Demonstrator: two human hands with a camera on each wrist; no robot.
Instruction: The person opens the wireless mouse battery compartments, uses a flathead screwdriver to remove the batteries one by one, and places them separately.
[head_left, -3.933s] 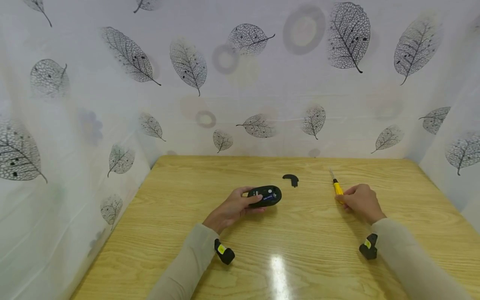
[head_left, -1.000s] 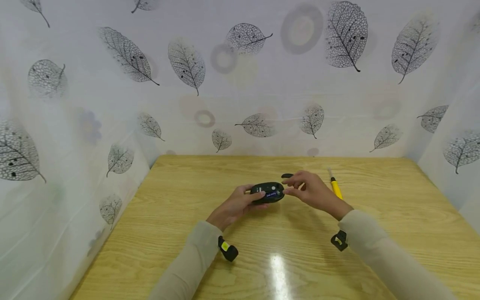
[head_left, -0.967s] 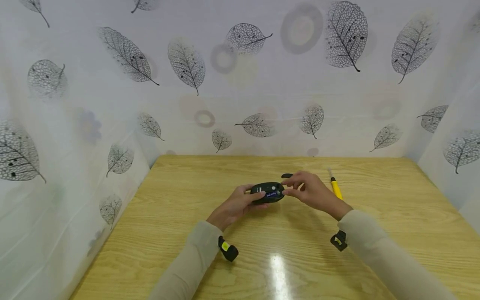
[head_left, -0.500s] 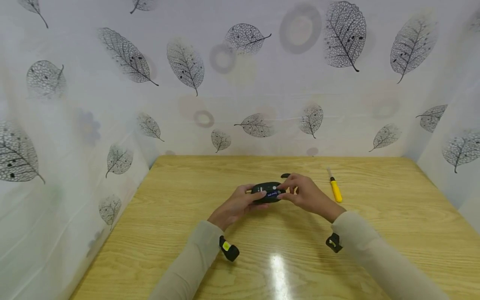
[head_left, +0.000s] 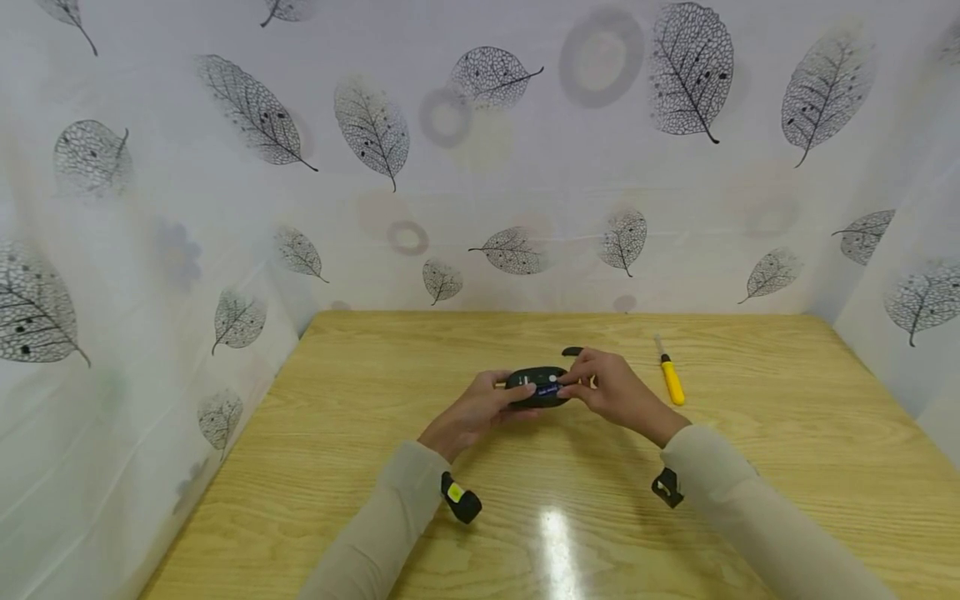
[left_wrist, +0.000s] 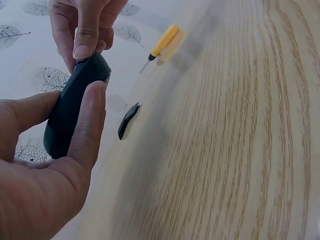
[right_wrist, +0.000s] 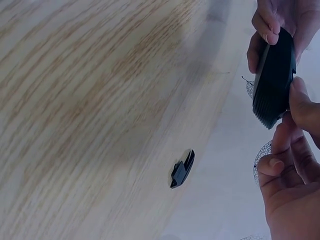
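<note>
Black computer mouse (head_left: 536,387), turned underside up, is sitting between the two hands near the middle of the wooden table (head_left: 375,433), lifted slightly off the surface or resting on it; the head view is too small to say which. The left hand (head_left: 480,406) is gripping it from the near-left end, thumb laid along one side and fingers wrapped round the other, as the left wrist view shows with the mouse (left_wrist: 74,107) clamped in that hand (left_wrist: 45,170). The right hand (head_left: 611,387) is meeting the mouse at its far-right end, its fingertips (head_left: 564,388) pinching at a small blue part in the open underside, probably a battery, though it is hard to make out. In the right wrist view the mouse (right_wrist: 273,80) is standing on edge with the right hand (right_wrist: 292,165) curling round its lower end.

Just beyond the right hand's knuckles, a small black cover piece (head_left: 573,352) is lying flat on the table, apart from both hands; it shows too in the wrist views (left_wrist: 128,121) (right_wrist: 182,169). Further out to the right of the right hand, a yellow-handled screwdriver (head_left: 670,379) is lying untouched, tip pointing away from the person. Pale sleeves (head_left: 757,508) are covering both forearms, and a leaf-printed white curtain (head_left: 480,150) is closing in the table behind and at both sides.
</note>
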